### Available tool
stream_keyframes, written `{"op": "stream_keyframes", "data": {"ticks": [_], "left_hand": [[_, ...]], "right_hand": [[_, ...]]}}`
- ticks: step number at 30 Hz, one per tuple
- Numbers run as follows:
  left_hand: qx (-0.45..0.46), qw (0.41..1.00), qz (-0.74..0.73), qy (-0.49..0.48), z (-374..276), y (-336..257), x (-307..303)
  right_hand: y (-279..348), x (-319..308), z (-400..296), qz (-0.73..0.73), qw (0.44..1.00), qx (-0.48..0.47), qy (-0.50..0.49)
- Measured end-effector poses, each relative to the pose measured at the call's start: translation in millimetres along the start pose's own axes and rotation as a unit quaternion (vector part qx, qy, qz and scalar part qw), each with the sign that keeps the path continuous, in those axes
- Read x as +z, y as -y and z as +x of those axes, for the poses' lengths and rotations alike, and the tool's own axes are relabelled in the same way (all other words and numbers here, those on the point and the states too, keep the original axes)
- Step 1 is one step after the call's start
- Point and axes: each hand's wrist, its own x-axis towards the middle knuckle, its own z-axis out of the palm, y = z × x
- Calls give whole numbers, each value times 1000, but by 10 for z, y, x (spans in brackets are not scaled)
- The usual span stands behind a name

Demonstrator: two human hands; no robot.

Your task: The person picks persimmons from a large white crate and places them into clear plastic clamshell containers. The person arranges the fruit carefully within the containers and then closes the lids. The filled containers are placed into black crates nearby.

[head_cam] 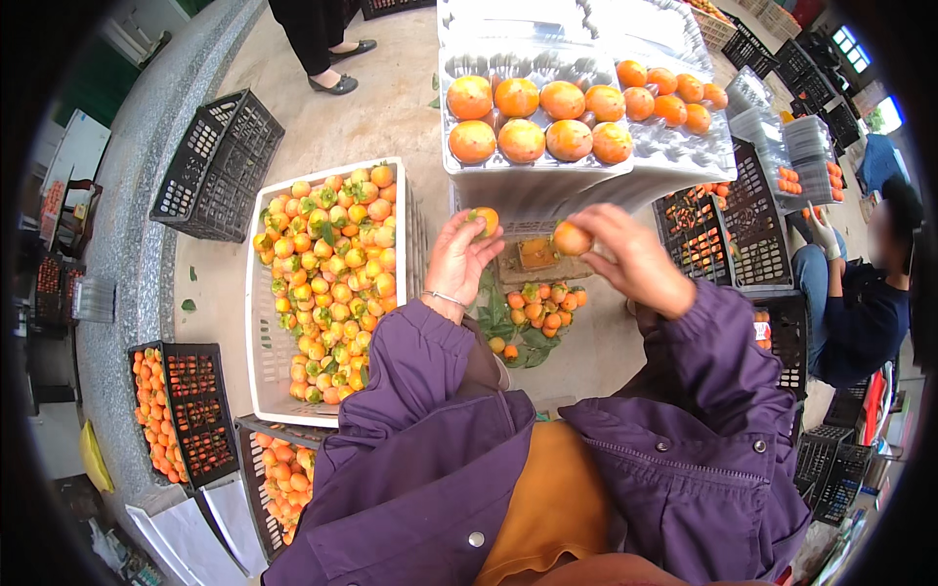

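Between the thumb and fingers of my left hand (460,253) is an orange persimmon (485,220) with a green calyx. My right hand (632,253) grips another persimmon (571,239) a short way to the right. Just beyond both hands stands a stack of clear plastic trays (538,179); two rows of persimmons (520,141) sit in the top tray's cups. To the left a white plastic crate (258,366) is heaped with persimmons, many with green calyxes. Below my hands, a pile of persimmons (544,308) rests on green leaves (538,357) on the floor.
A second tray stack (678,150) adjoins the first. Black crates stand at left (220,165), lower left (198,410) and right (755,212). A seated co-worker (865,293) at right holds a fruit. Another person's legs (311,36) show at the top. A low wooden stool (538,267) lies beneath my hands.
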Motion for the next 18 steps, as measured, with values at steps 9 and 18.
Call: {"op": "stream_keyframes", "data": {"ticks": [9,18], "left_hand": [[-11,998,21,57,-21,35,88],[-31,987,-21,156,-38,-40,103]], "right_hand": [[-190,-972,1268,-131,980,-73,-132],[-492,-741,1680,-198,980,-10,-5]]}}
